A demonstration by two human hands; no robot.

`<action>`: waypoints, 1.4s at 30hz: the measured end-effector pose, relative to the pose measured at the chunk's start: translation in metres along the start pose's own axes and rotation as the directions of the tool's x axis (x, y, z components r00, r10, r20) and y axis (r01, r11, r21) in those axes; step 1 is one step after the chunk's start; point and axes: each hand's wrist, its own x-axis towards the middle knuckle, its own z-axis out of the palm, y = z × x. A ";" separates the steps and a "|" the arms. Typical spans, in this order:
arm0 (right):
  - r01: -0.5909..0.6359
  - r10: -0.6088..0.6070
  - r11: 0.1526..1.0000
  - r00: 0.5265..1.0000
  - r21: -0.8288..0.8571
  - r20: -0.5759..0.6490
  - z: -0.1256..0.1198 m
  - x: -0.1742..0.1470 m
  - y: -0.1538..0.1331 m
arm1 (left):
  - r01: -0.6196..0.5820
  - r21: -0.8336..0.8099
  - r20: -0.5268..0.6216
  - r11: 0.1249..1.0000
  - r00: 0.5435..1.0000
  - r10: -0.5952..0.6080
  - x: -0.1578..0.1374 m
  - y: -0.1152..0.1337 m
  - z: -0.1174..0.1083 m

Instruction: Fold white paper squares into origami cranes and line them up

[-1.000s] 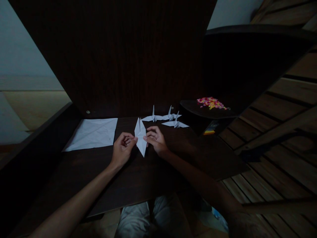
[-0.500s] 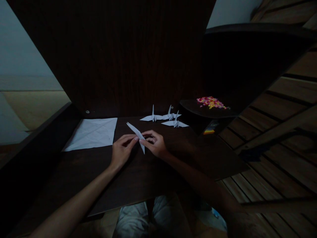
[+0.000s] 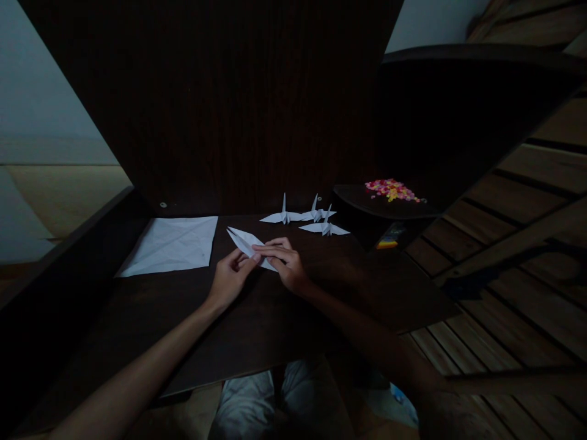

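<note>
A folded piece of white paper [image 3: 243,240] is in both hands, over the middle of the dark bench [image 3: 183,330], nearer the back edge than the front edge. It is long and thin, with a split at the pointy end that aims at the back left. I cannot tell if it touches the wood.

The left hand [image 3: 228,278] pinches the paper from the left side, with its thumb near the middle. The right hand [image 3: 290,267] holds the other end, its fingers close together and lying across the top. The two hands are so close that their fingertips almost meet.

In the back left corner of the bench lies a white paper sheet [image 3: 169,244], flat, with fold lines on it.

Three white paper birds stand by the back edge, just past the right hand. The left bird [image 3: 285,217] and the back right bird [image 3: 316,215] have wing tips that seem to meet. The front bird [image 3: 327,229] sits a bit closer to the front edge. All three have their wings out and a thin point up.

Over the back right corner is a little round shelf [image 3: 351,198]. A pile of pink, red and yellow bits [image 3: 392,190] is on it, near its right edge.
</note>
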 end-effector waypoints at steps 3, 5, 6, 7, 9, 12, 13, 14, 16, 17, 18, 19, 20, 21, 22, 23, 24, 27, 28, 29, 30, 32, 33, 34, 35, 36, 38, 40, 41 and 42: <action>0.012 -0.012 1.000 1.000 -0.010 -0.008 -0.001 0.001 -0.002 | -0.028 0.088 -0.016 0.996 0.999 0.030 0.001 0.000 -0.001; 0.020 -0.023 0.998 0.998 -0.051 -0.051 -0.001 0.002 -0.004 | -0.040 0.160 -0.026 0.986 0.999 0.045 0.000 0.001 -0.002; 0.022 -0.028 0.997 0.997 -0.074 -0.076 -0.001 0.002 -0.005 | -0.050 0.187 -0.029 0.981 0.998 0.057 0.000 0.002 -0.002; 0.022 -0.031 0.996 0.995 -0.092 -0.097 -0.001 0.002 -0.006 | -0.063 0.205 -0.028 0.977 0.997 0.071 0.000 0.002 -0.003; 0.007 -0.019 0.995 0.992 -0.104 -0.121 0.000 0.001 -0.005 | -0.091 0.209 -0.016 0.974 0.995 0.097 0.000 0.002 -0.003; -0.084 0.081 0.996 0.986 -0.010 -0.143 0.003 -0.001 0.000 | -0.102 0.169 0.033 0.980 0.995 0.098 0.000 0.001 -0.003; -0.124 0.132 0.990 0.980 0.061 -0.152 0.004 -0.001 0.003 | -0.099 0.147 0.053 0.984 0.994 0.093 0.000 0.000 -0.003; -0.169 0.190 0.975 0.971 0.143 -0.147 0.005 -0.001 0.006 | -0.098 0.123 0.069 0.988 0.994 0.090 -0.001 -0.001 -0.003; -0.273 0.302 0.918 0.951 0.286 -0.061 0.005 -0.001 0.009 | -0.096 0.077 0.090 0.992 0.992 0.089 -0.001 -0.003 -0.003; -0.315 0.336 0.888 0.942 0.335 -0.006 0.005 -0.001 0.010 | -0.093 0.058 0.095 0.994 0.992 0.087 -0.001 -0.003 -0.003; -0.346 0.356 0.863 0.933 0.368 0.042 0.005 -0.001 0.010 | -0.087 0.044 0.098 0.995 0.992 0.082 -0.002 -0.003 -0.003; -0.363 0.364 0.846 0.928 0.390 0.075 0.004 -0.001 0.009 | -0.077 0.035 0.099 0.996 0.992 0.073 -0.002 -0.003 -0.003; -0.368 0.365 0.838 0.927 0.403 0.088 0.004 -0.001 0.008 | -0.066 0.030 0.099 0.997 0.993 0.063 -0.002 -0.002 -0.003; -0.365 0.362 0.836 0.928 0.410 0.088 0.003 0.000 0.006 | -0.054 0.030 0.097 0.998 0.994 0.051 -0.003 -0.001 -0.003; -0.358 0.358 0.837 0.930 0.414 0.081 0.003 0.000 0.005 | -0.044 0.034 0.093 0.998 0.995 0.041 -0.003 0.000 -0.003; -0.352 0.356 0.838 0.932 0.417 0.072 0.003 0.000 0.004 | -0.038 0.039 0.087 0.999 0.996 0.034 -0.003 0.001 -0.003; -0.348 0.354 0.838 0.933 0.421 0.066 0.003 0.000 0.004 | -0.035 0.043 0.081 0.998 0.996 0.031 -0.004 0.002 -0.003; -0.335 0.354 0.837 0.935 0.434 0.039 0.007 0.000 0.006 | -0.044 0.054 0.064 0.998 0.997 0.041 -0.004 0.004 -0.003; -0.324 0.352 0.840 0.936 0.436 0.017 0.008 -0.001 0.009 | -0.049 0.064 0.055 0.997 0.997 0.045 -0.004 0.005 -0.003; -0.310 0.348 0.845 0.937 0.437 -0.009 0.010 -0.001 0.011 | -0.051 0.078 0.045 0.996 0.998 0.047 -0.004 0.005 -0.003; -0.296 0.343 0.850 0.939 0.436 -0.032 0.011 -0.001 0.013 | -0.052 0.091 0.036 0.994 0.998 0.049 -0.003 0.005 -0.003; -0.288 0.342 0.856 0.938 0.429 -0.053 0.013 -0.002 0.017 | -0.053 0.099 0.033 0.994 0.998 0.050 -0.003 0.005 -0.003; -0.291 0.345 0.858 0.937 0.424 -0.053 0.013 -0.002 0.018 | -0.054 0.093 0.041 0.994 0.998 0.051 -0.003 0.004 -0.004; -0.297 0.347 0.860 0.937 0.416 -0.049 0.012 -0.002 0.018 | -0.055 0.081 0.052 0.995 0.997 0.051 -0.002 0.003 -0.004; -0.300 0.347 0.862 0.937 0.408 -0.045 0.012 -0.002 0.018 | -0.055 0.070 0.062 0.996 0.997 0.050 -0.002 0.003 -0.004; -0.298 0.343 0.866 0.939 0.402 -0.042 0.010 -0.002 0.017 | -0.053 0.061 0.066 0.997 0.997 0.049 -0.002 0.002 -0.005; -0.278 0.319 0.873 0.947 0.402 -0.037 0.008 -0.002 0.014 | -0.048 0.048 0.065 0.998 0.997 0.045 -0.001 0.001 -0.006; -0.258 0.293 0.876 0.956 0.407 -0.024 0.006 -0.001 0.011 | -0.042 0.029 0.056 0.999 0.998 0.040 0.000 0.001 -0.006; -0.253 0.284 0.878 0.959 0.405 -0.018 0.005 -0.001 0.010 | -0.040 0.014 0.051 0.999 0.998 0.039 0.000 0.002 -0.007; -0.251 0.279 0.882 0.960 0.398 -0.012 0.004 0.000 0.010 | -0.037 -0.002 0.045 0.999 0.998 0.037 0.000 0.002 -0.007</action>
